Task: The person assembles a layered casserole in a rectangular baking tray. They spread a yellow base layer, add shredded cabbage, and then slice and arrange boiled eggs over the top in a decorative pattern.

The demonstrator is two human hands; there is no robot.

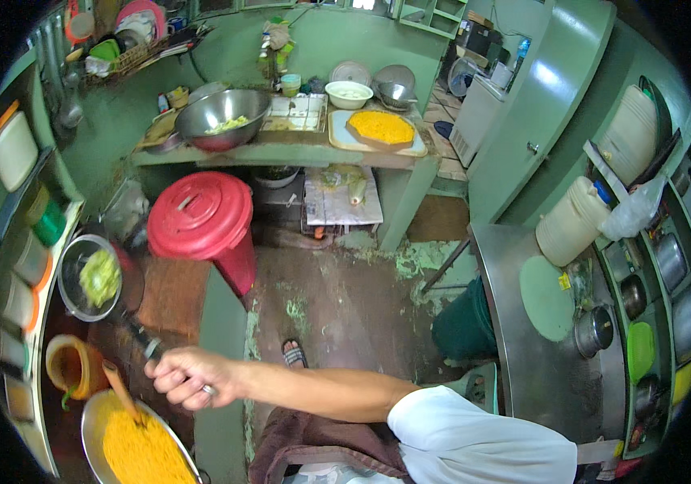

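Note:
My right hand (pixel 192 377) reaches across to the left, its fingers wrapped round the black handle of a round metal strainer (pixel 71 278). A clump of pale yellow-green food (pixel 100 277) lies in the strainer. Below the hand is a metal basin (pixel 90 431) full of small orange-yellow bits (pixel 140 452), with a wooden-handled utensil (pixel 122 391) resting in it. Between strainer and basin stands an orange container (pixel 63 367), with something green at its side. My left hand does not show.
A lidded red bin (pixel 200 214) stands beyond the left counter. On the back counter are a large steel bowl (pixel 200 121), a white bowl (pixel 349 95) and a tray with an orange-yellow heap (pixel 380 127). A steel table (pixel 515 323) and shelves line the right side.

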